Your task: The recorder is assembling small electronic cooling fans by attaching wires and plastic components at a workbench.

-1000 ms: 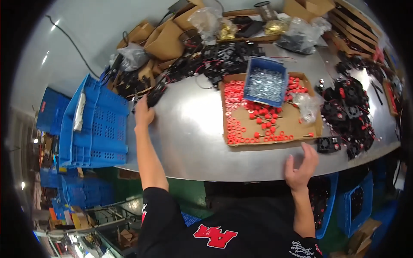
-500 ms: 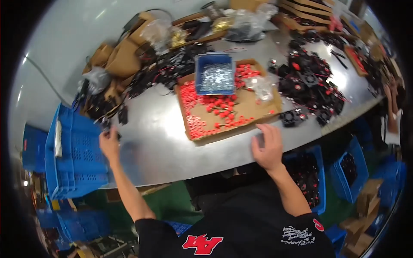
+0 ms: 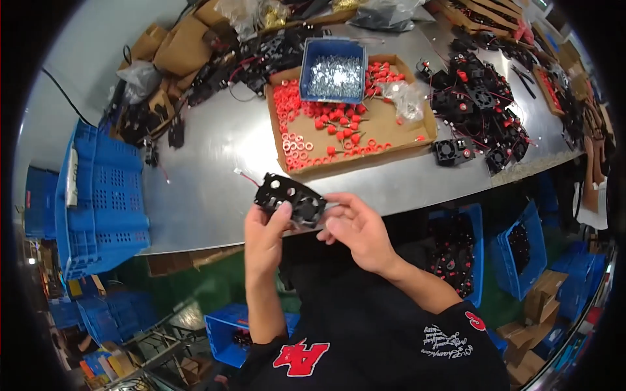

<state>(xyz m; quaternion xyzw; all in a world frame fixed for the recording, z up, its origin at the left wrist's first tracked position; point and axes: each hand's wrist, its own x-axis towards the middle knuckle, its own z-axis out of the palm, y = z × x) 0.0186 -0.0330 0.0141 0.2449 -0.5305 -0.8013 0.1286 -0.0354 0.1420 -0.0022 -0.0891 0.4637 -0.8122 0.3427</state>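
The left hand [image 3: 266, 236] was closed on a black square fan [image 3: 290, 199], thumb pressed on its face and fingers beneath its left side. The right hand [image 3: 355, 229] gripped the same fan at its right edge with curled fingers. The fan was held tilted just above the near edge of the grey metal surface [image 3: 208, 176], clear of it. A thin red-and-white lead [image 3: 246, 174] trailed from the fan's upper left corner.

Beyond the hands, toward the middle of the surface, lay a shallow cardboard tray [image 3: 391, 127] strewn with red plastic parts [image 3: 313, 140]. A blue bin of metal screws [image 3: 334, 62] rested on the tray's far side, and a clear plastic bag [image 3: 407, 98] lay at the tray's right end. Just off the tray's right corner sat a single black fan [image 3: 450, 150], with a heap of black fans and wiring [image 3: 482, 107] extending toward the right edge. A further tangle of black parts and cables [image 3: 215, 72] occupied the far left portion, alongside cardboard boxes [image 3: 176, 49]. A blue perforated crate [image 3: 98, 195] stood against the left edge of the surface. Blue bins [image 3: 521, 254] were stationed below the near right edge.
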